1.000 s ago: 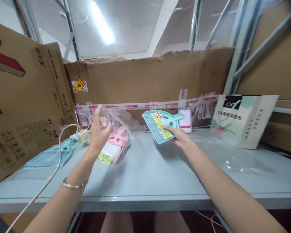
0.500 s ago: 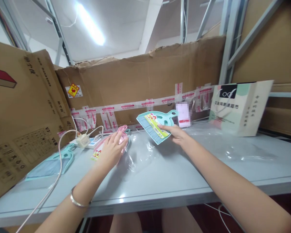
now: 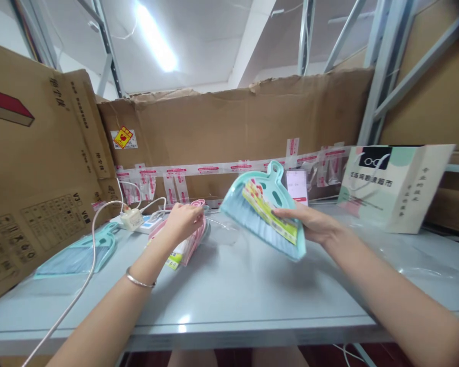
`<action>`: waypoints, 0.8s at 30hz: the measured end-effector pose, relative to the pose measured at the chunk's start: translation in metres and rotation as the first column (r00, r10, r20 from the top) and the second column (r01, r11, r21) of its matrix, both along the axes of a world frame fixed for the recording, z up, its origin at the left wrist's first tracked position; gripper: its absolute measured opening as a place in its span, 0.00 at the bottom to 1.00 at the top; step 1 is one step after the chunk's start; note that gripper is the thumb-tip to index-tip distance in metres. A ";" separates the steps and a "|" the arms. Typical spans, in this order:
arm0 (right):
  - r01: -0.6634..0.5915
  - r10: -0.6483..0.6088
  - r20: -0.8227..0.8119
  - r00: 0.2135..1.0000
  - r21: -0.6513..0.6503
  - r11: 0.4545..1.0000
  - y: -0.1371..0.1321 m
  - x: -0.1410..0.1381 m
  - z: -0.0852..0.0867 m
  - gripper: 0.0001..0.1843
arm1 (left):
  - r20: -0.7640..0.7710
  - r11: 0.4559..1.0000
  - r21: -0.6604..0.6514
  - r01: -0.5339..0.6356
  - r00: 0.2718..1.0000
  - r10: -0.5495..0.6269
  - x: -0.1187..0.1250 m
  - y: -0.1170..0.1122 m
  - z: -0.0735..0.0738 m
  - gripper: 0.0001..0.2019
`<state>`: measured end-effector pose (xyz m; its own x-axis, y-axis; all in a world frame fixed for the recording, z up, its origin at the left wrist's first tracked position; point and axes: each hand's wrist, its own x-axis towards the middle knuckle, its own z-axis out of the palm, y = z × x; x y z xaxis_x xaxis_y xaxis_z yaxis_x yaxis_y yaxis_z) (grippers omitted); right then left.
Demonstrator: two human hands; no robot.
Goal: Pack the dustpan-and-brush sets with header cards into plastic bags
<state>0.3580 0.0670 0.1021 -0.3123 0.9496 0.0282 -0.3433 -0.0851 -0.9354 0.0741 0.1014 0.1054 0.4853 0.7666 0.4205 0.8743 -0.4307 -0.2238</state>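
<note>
In my right hand (image 3: 309, 219) is a teal dustpan and brush set (image 3: 265, 209). It is held up above the table and tilted, its blue bristles facing me, with my thumb across its yellow-green card label. My left hand (image 3: 185, 220) has its fingers bent over a pink dustpan and brush set (image 3: 193, 244) on the table. The hand and forearm cover part of the pink set, and the fingertips are partly hidden. A second teal dustpan and brush set (image 3: 76, 253) lies farther left, beneath a white cable.
A white adapter (image 3: 132, 220) is plugged into a power strip (image 3: 151, 223) behind my left hand. Cardboard boxes (image 3: 229, 122) wall the back and left. At right stand a phone (image 3: 296, 184) and a paper bag (image 3: 386, 188); clear plastic (image 3: 416, 260) lies on the table (image 3: 222, 300).
My right hand has brought the teal set closer and turned its handle upward. My left hand's fingers, spread over the pink set before, are now more bent. The view has shifted slightly.
</note>
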 end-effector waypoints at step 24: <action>-0.187 0.395 0.498 0.772 -0.417 0.890 -0.035 -0.011 -0.019 0.23 | 0.403 0.961 -0.191 0.201 0.909 -0.110 0.045 -0.033 -0.037 0.06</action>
